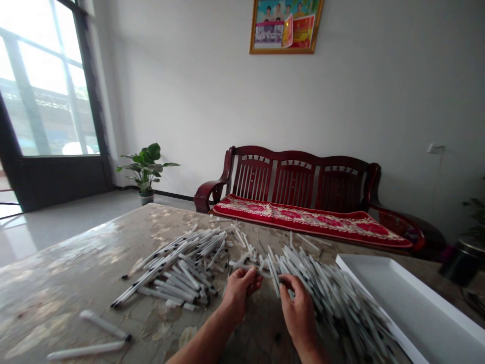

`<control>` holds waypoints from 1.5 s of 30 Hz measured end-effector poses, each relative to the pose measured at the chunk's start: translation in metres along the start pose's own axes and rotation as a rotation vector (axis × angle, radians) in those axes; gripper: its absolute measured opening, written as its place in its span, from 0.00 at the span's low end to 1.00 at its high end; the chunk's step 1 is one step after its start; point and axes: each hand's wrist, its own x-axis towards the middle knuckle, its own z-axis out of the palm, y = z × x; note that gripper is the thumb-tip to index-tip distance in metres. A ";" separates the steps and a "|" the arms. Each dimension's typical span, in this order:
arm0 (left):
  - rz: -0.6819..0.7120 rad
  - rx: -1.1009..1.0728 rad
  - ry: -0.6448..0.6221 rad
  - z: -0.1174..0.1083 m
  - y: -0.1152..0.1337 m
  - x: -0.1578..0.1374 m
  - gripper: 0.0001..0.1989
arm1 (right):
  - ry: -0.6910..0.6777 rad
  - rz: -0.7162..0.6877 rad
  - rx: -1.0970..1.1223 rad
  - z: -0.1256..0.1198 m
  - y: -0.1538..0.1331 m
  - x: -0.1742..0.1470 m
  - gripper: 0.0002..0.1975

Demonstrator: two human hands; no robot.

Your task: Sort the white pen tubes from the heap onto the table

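My left hand (241, 289) is closed, with thumb and fingers pinching a white pen (239, 265) that lies roughly level across the fingertips. To its right, my right hand (297, 299) has thumb and forefinger brought together near the pen's right end. Something small and dark shows at those fingertips, too small to name. A pile of white pens with dark ends (182, 278) spreads left of my hands. Close by my right hand lies a larger heap of pale, translucent pen barrels (326, 288). Short white pieces, perhaps caps (248, 251), are scattered beyond my hands.
A shallow white box (424, 313) stands at the table's right side. Two loose pens, one of them (106, 325), lie at the front left of the patterned table (45, 298). Past the far edge is a dark red wooden bench (295, 177); a potted plant (146, 167) stands left.
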 end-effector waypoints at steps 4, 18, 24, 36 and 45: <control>-0.008 -0.002 -0.042 0.000 -0.003 -0.002 0.19 | -0.042 0.023 0.059 0.001 -0.005 -0.001 0.10; -0.057 -0.048 -0.043 0.001 -0.003 -0.001 0.12 | -0.092 0.043 0.084 0.003 -0.008 0.002 0.10; -0.056 -0.051 -0.060 0.000 -0.005 0.000 0.12 | -0.076 0.021 0.026 0.002 -0.008 0.001 0.08; 0.060 -0.038 0.122 -0.006 0.011 0.007 0.11 | 0.010 -0.041 -0.198 -0.008 -0.002 0.006 0.06; 0.353 0.355 0.253 -0.026 0.025 0.023 0.16 | 0.142 0.081 -0.326 -0.027 0.011 0.015 0.07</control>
